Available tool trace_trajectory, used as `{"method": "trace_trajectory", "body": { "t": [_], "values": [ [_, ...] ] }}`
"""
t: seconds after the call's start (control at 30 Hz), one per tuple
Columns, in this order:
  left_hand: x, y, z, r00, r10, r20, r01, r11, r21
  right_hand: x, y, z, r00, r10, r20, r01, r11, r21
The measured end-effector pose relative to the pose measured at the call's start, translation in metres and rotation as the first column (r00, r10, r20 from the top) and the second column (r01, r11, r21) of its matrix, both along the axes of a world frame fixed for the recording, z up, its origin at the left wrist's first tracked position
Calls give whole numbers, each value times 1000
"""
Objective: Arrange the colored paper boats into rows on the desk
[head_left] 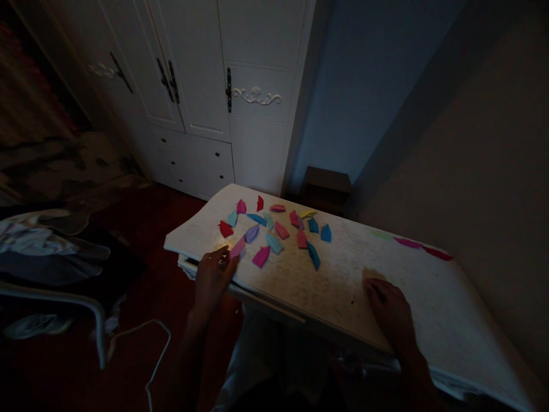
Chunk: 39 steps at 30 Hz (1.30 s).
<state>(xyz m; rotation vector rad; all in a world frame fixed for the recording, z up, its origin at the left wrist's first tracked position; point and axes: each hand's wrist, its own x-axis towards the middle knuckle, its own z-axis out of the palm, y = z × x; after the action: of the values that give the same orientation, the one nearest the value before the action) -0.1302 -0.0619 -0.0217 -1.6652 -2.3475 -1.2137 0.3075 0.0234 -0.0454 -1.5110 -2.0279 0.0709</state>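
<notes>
My left hand (215, 274) is at the table's front left edge, its thumb and fingertips pinching a pink folded paper piece (238, 247). Just beyond it lies a lilac folded paper piece (252, 233), with a magenta one (261, 256) to its right. Several more folded paper shapes in red, pink, blue and pale green, such as a teal one (274, 244) and a blue one (313, 256), are scattered over the left half of the white table (334, 286). On the tabletop farther right rests my right hand (389, 309), fingers curled in, with nothing visible in it.
Along the table's far right edge lie a light green paper (381, 234), a magenta one (407, 243) and a red one (437, 253). Behind stand a white wardrobe (257, 131) and a small brown cabinet (326, 178). A chair frame (64, 294) and white cable (160, 349) are at left.
</notes>
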Motion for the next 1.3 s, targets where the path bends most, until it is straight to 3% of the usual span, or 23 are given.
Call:
{"method": "trace_trajectory", "body": {
  "t": [0.17,0.33,0.5,0.67,0.73,0.87,0.97,1.07,1.1,1.13,1.3],
  "values": [
    [13,-7,9,1000,0,13,-2,989,147,-1,-1,-1,1000,-7,-19,7,1000,-22],
    [39,4,26,994,-112,2,108,962,251,-2,-2,-1,997,44,-55,-45,999,-17],
    [78,33,42,960,-280,-24,275,919,284,-3,-1,-2,985,100,-138,-106,994,-37],
    [135,77,56,894,-447,-23,437,861,260,-5,-4,0,943,120,-310,-160,982,-105],
    [164,96,62,852,-524,-3,505,819,272,-5,-5,3,919,126,-374,-197,968,-158],
    [233,138,70,709,-705,16,671,682,291,7,-7,9,867,162,-471,-290,933,-212],
    [290,169,68,578,-816,30,791,568,227,29,-11,10,819,189,-542,-347,915,-204],
    [347,197,57,470,-881,-52,879,473,-62,55,-17,10,794,157,-587,-306,938,-163],
    [364,205,52,437,-891,-125,872,454,-185,63,-18,10,791,127,-599,-270,950,-155],
    [380,212,47,416,-898,-142,870,439,-226,69,-20,10,786,93,-612,-231,961,-152],
    [446,244,24,377,-904,-199,849,424,-316,81,-21,9,752,-1,-659,-138,978,-158]
  ]
}}
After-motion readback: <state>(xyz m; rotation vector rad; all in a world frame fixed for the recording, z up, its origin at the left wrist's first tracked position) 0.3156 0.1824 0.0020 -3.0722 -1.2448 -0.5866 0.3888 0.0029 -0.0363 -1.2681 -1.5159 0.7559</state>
